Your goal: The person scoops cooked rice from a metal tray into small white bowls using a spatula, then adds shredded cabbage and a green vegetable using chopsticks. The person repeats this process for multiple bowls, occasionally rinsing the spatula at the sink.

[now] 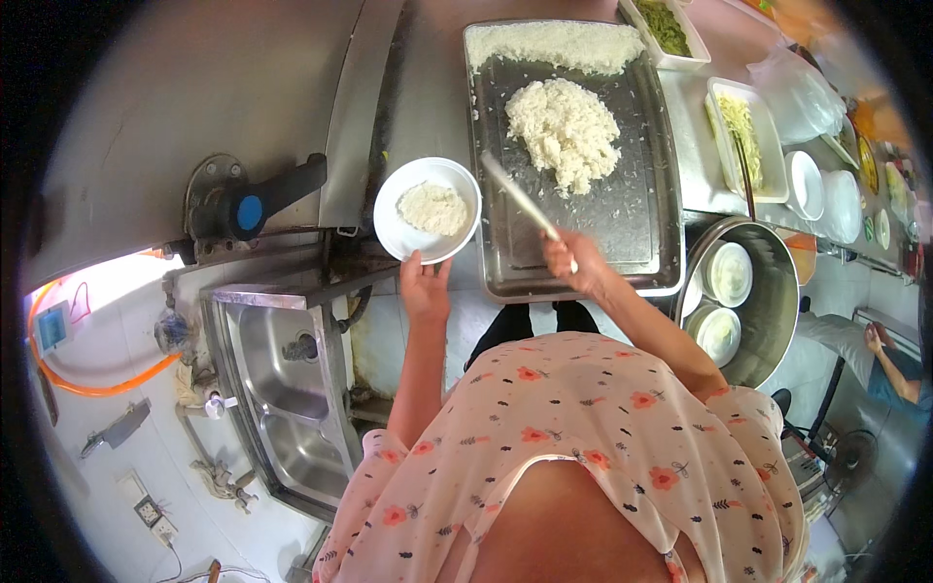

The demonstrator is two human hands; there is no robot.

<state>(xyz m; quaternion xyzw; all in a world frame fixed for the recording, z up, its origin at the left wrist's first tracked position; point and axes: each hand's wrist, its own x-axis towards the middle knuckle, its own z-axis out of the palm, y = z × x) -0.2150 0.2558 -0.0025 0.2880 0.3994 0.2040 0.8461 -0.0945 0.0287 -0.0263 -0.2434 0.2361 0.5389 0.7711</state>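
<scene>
My left hand grips the near rim of a white bowl, which holds a small portion of what looks like cooked white rice. The bowl is beside the left edge of a large metal tray. Over the tray's near left part, my right hand holds a pale flat utensil, a spatula or rice paddle, its tip blurred and pointing at the bowl. A heap of white rice lies mid-tray, and a band of finer white food runs along the far edge.
Right of the tray are a container of shredded food with chopsticks, a container of green food, stacked white bowls and a deep pot holding lidded bowls. A double sink stands lower left. Another person is far right.
</scene>
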